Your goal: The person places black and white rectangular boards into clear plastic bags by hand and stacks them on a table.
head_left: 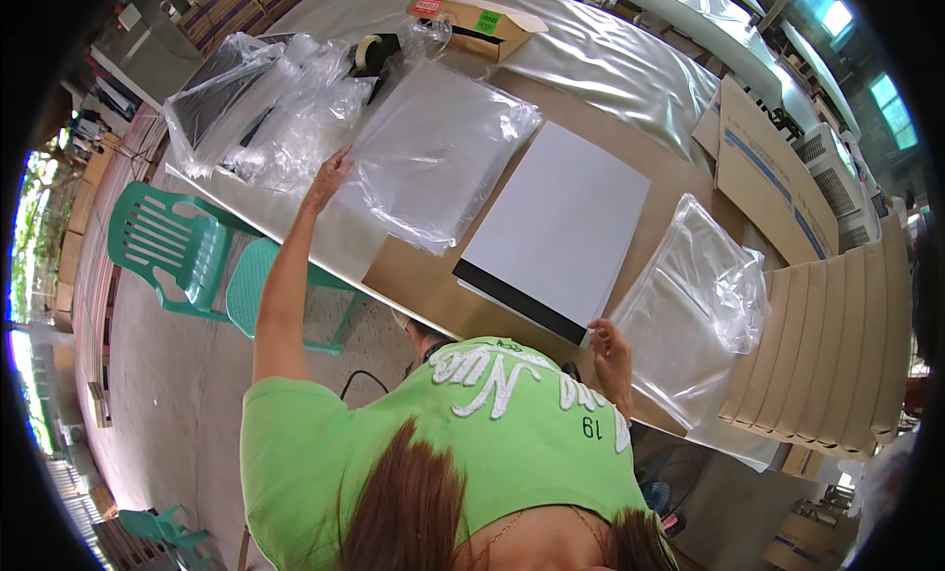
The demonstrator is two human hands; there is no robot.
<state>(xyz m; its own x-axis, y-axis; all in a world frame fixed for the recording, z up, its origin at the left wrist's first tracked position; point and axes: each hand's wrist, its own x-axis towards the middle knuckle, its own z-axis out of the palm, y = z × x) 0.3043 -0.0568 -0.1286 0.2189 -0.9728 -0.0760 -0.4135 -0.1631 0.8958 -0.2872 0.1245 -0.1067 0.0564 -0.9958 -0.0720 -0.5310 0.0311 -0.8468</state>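
Note:
Stretched out over the table, my left hand (330, 180) has its fingers closed at the left edge of a stack of flat clear plastic bags (443, 143). My right hand (612, 352) is curled, thumb and fingertips together at the near right corner of a white rectangular panel (566, 222). A black strip (520, 303) runs along the panel's near edge, and another light sheet shows slightly beneath it. Right of the panel lies a second pile of clear plastic bags (689, 310), wrinkled at its right side.
Crumpled plastic wrap (295, 118) and a black tape dispenser (374, 54) lie at the far left. An open cardboard box (477, 25) stands at the back. Folded cartons (827, 345) line the right side. Green plastic chairs (177, 241) stand left of the table.

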